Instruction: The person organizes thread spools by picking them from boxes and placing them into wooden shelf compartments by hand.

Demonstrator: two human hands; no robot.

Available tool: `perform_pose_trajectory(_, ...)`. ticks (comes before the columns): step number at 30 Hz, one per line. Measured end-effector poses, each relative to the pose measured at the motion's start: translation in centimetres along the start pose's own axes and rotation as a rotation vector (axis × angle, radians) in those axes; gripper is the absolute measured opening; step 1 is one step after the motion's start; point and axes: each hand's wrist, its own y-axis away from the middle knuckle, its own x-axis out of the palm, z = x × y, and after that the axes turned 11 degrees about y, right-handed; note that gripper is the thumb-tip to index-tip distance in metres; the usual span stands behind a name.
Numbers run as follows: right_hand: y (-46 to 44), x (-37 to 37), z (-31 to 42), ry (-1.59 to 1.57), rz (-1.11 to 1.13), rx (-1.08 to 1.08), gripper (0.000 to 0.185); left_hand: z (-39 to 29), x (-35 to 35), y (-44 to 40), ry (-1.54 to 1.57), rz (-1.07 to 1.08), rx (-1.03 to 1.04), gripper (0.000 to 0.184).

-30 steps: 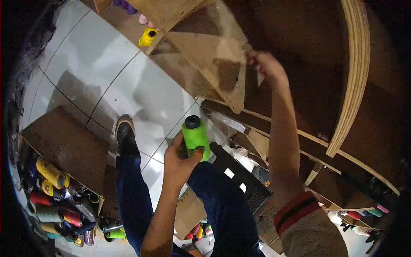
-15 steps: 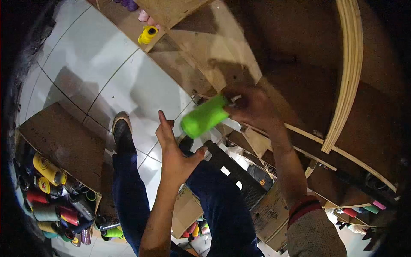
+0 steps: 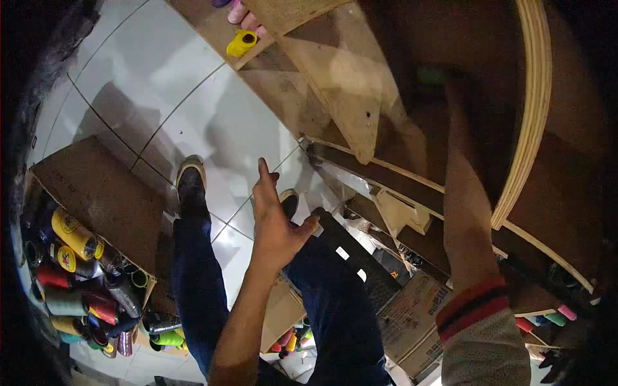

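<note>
My right hand (image 3: 454, 82) reaches deep into a dark wooden shelf compartment (image 3: 476, 122). In the shadow there, a green thread spool (image 3: 431, 76) shows dimly at the hand; the fingers are hard to make out. My left hand (image 3: 278, 226) is held above my knee with nothing in it, the thumb spread and the index finger stretched out. Below it lies a black plastic piece (image 3: 351, 257) with white labels.
At the left, a cardboard box (image 3: 96, 193) holds several thread spools (image 3: 74, 235). Yellow (image 3: 242, 43) and pink spools (image 3: 238, 13) sit in a far shelf compartment. A curved plywood edge (image 3: 534, 116) stands right of my right arm. Another cardboard box (image 3: 418, 315) is below.
My right hand has carried the green spool up and right, from above the floor into the dark shelf compartment. My left hand shifts slightly right in view, still spread.
</note>
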Motion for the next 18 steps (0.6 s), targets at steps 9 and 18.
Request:
perform_pose_trajectory(9, -0.3, 0.9, -1.0, 0.049, 0.034, 0.019, 0.046, 0.6, 0.5, -0.2, -0.02, -0.001, -0.005, 0.122)
perform_pose_trajectory(18, 0.7, 1.1, -1.9, 0.066, 0.053, 0.032, 0.04, 0.7, 0.4, -0.2, 0.083, 0.034, -0.021, 0.109)
